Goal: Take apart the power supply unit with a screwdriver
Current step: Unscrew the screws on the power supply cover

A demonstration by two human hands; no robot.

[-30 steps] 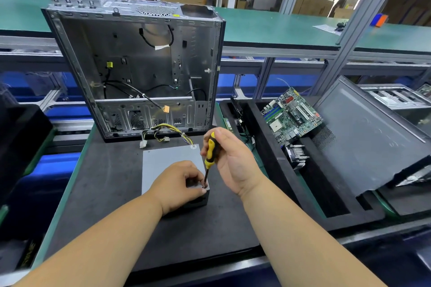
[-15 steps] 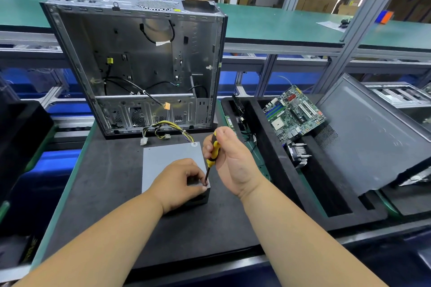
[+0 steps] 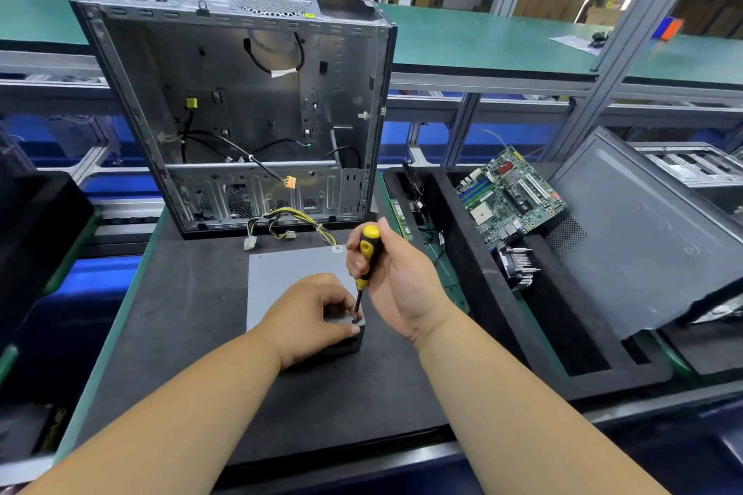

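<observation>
**Removing the Corner Screw from the Power Supply Unit**

The power supply unit [image 3: 293,281] lies flat on the dark bench mat [image 3: 181,334], just in front of the open computer case [image 3: 241,112], with its yellow-and-black cable bundle [image 3: 289,223] trailing toward the case. All positions below are given relative to the unit.

The left hand [image 3: 309,317] rests on the unit's near right corner, fingers curled over the top and down the front edge, clamping the housing against the mat. The right hand [image 3: 394,273] is wrapped around the handle of the yellow-and-black screwdriver [image 3: 364,265]. The shaft stands nearly upright, with its tip seated at that same corner, just beside the left fingertips.

Handling: the unit appears to be a rigid sheet-metal box, probably fairly heavy for its bulk, with a smooth lid that may slide under turning force. Hold it by its side walls or corners, not by the cables. Sheet edges may be sharp.

Clearance: bare mat lies open to the left of and in front of the unit. To its right, the black foam tray [image 3: 502,313] holding a motherboard [image 3: 510,197] sits near; the case stands close behind.
</observation>
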